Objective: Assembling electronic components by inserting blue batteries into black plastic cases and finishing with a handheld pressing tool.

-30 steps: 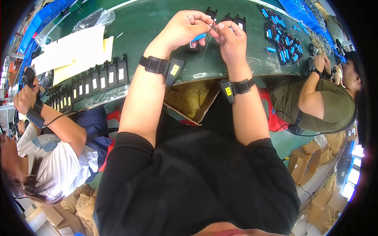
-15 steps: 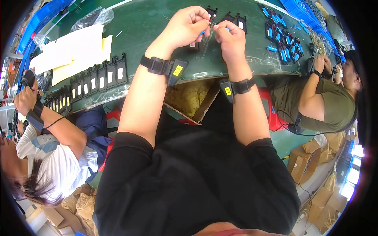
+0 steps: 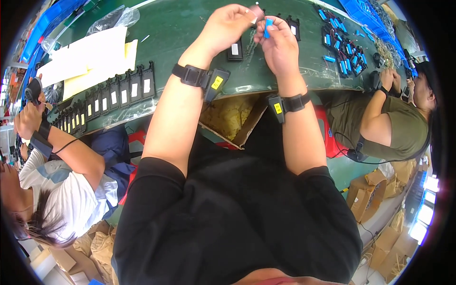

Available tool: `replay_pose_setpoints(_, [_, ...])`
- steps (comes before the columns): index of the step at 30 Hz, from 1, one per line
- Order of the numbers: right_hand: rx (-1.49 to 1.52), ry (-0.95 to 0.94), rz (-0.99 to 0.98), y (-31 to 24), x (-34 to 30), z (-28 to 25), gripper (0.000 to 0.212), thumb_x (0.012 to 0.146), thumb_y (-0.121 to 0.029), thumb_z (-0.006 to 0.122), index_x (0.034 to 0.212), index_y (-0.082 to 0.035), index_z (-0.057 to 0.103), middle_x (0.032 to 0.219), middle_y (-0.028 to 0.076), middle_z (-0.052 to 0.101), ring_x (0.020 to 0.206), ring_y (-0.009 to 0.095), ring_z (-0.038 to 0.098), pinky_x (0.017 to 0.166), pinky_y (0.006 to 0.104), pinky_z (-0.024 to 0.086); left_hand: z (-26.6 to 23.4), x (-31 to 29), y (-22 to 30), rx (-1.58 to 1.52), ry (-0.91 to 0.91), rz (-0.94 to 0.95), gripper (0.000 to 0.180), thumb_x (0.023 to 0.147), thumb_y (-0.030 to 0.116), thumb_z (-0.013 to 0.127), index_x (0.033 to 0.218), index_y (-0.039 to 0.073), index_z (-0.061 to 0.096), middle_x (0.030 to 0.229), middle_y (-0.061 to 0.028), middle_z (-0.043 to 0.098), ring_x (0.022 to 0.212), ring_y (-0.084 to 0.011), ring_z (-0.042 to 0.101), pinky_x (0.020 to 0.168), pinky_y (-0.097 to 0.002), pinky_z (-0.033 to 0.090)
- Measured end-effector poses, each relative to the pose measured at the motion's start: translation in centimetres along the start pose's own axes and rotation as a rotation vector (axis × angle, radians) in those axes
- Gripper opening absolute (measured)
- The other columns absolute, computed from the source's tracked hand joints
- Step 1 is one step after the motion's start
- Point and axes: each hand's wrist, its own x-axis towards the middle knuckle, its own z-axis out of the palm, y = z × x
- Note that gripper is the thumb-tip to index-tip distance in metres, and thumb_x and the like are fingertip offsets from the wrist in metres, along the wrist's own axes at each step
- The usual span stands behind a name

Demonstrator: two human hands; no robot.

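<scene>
Upright between the fingers and thumb of my right hand [image 3: 277, 45] is a small blue cylinder [image 3: 269, 28] that looks like a battery cell. My left hand [image 3: 225, 28] is just to its left, fingers reaching toward the right fingertips. Motion smears its fingertips, so what they hold, if anything, does not show. Below the left hand, a black plastic case [image 3: 234, 51] with a white label lies on the green table [image 3: 190, 28]. Another labelled black case [image 3: 294, 29] is partly visible beyond my right hand.
Several blue cells with dark wiring [image 3: 343, 47] lie at the right. Black labelled cases [image 3: 124, 90] stand in a row along the left front edge, near white and yellow sheets [image 3: 90, 57]. An open cardboard box [image 3: 232, 121] sits below the edge. Co-workers sit on both sides.
My hands have drawn slightly apart. The blue cylinder now stands upright in my right hand, and my left fingers have shifted up and right. The black case below my left hand is more exposed.
</scene>
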Motion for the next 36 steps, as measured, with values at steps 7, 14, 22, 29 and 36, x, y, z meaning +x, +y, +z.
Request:
replay_pose_setpoints(7, [-0.161,0.116,-0.074,0.0,0.2,0.2,0.03,0.102,-0.003,0.077,0.13,0.003,0.07,0.121,0.008,0.076,0.108,0.013,0.07,0.097,0.0278,0.056,1.0,0.1,-0.8,0.674,0.108,0.192,0.024,0.096,0.028,0.085,0.103,0.005,0.082,0.086,0.0015,0.077,0.084,-0.0045,0.065,0.075,-0.0268,0.051])
replay_pose_setpoints(14, [-0.281,0.119,-0.103,0.1,0.0,1.3,0.027,0.103,-0.002,0.076,0.129,0.003,0.071,0.114,0.007,0.077,0.094,0.012,0.071,0.083,0.0265,0.058,-0.2,0.5,-0.7,0.551,0.126,0.082,0.016,0.097,0.021,0.08,0.098,0.005,0.082,0.084,0.0012,0.076,0.076,-0.0048,0.063,0.067,-0.0257,0.048])
replay_pose_setpoints(22, [-0.525,0.102,-0.085,0.5,-0.2,1.6,0.027,0.099,0.0,0.079,0.126,0.004,0.076,0.119,0.007,0.073,0.09,0.012,0.075,0.079,0.0253,0.061,0.3,0.3,-0.3,0.17,0.105,-0.178,0.013,0.099,0.02,0.078,0.104,0.009,0.081,0.075,0.0017,0.07,0.054,-0.0038,0.052,0.049,-0.0235,0.035])
replay_pose_setpoints(29, [-0.587,0.053,-0.267,1.0,-0.3,1.7,0.03,0.097,0.006,0.079,0.127,0.006,0.076,0.137,0.01,0.061,0.099,0.015,0.077,0.085,0.026,0.063,0.9,0.8,-0.1,0.184,0.176,-0.059,0.009,0.102,0.003,0.071,0.11,-0.001,0.066,0.087,-0.007,0.075,0.069,-0.011,0.067,0.06,-0.026,0.054])
replay_pose_setpoints(36, [-0.69,-0.083,-0.374,1.2,-0.5,2.2,0.04,0.093,0.006,0.083,0.132,0.001,0.077,0.134,0.009,0.063,0.104,0.015,0.076,0.088,0.0272,0.063,1.0,0.6,0.2,0.139,0.207,-0.093,0.007,0.101,0.001,0.069,0.106,-0.002,0.066,0.085,-0.0103,0.075,0.065,-0.0154,0.07,0.052,-0.0288,0.056])
